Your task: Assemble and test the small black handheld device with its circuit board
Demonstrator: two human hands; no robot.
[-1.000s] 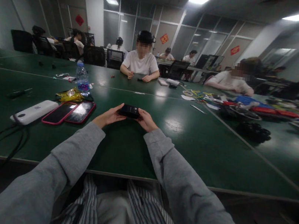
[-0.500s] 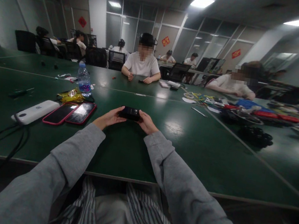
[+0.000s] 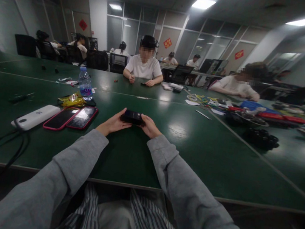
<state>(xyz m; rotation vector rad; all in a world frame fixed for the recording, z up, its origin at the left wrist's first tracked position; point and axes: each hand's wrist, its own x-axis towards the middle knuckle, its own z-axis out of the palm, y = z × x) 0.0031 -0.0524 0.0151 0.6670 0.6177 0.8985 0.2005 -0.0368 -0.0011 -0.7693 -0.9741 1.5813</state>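
Note:
Both hands hold a small black box [image 3: 132, 116] with faint white markings, level over the green table. My left hand [image 3: 113, 122] grips its left end, thumb on top and fingers beneath. At the right end, my right hand [image 3: 150, 126] is closed on it in the same way. Its underside is hidden, and I cannot tell whether it touches the table. To the left of my left hand lie two phones in red cases, the nearer-to-hand phone [image 3: 82, 117] and the outer phone [image 3: 60, 118]. Beside them is a white power bank [image 3: 36, 117].
A water bottle [image 3: 85, 83] and a yellow wrapper [image 3: 73, 99] stand behind the phones. Black cables [image 3: 19, 144] run over the table's left front edge. On the right are a black bundle [image 3: 260, 139] and piled coloured items [image 3: 273, 114]. A person [image 3: 144, 65] sits opposite.
The box has tilted slightly in my hands, and more of my left palm and fingers shows beneath it. The view has shifted slightly. Both hands keep their hold.

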